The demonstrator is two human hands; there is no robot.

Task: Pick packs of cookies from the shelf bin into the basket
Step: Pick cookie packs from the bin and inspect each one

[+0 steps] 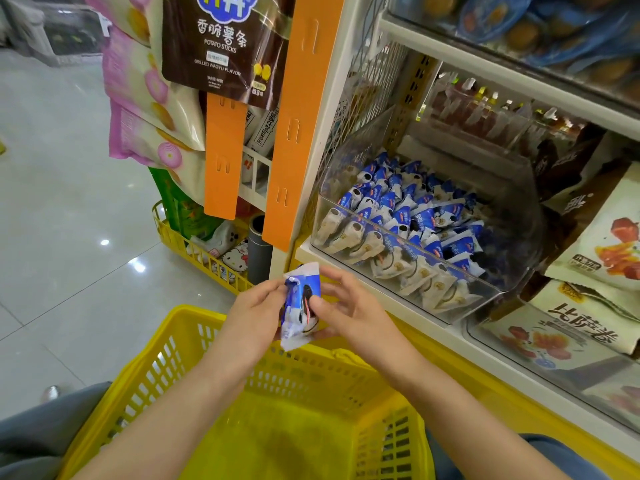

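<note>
Sitting nearest: yellow basket (pixel 166 358), mesh walls, open top. Both forearms reach over it. Left hand (pixel 258 308) pinches the left edge of one blue-and-white cookie pack (pixel 299 306); right hand (pixel 349 313) grips its right side, thumb on the front. The pack is upright, above the basket's far rim and just below the shelf edge. Beyond, a clear shelf bin (pixel 502 285) holds many matching packs (pixel 398 216). Upper left: hanging brown potato sticks bag (pixel 225 39).
</note>
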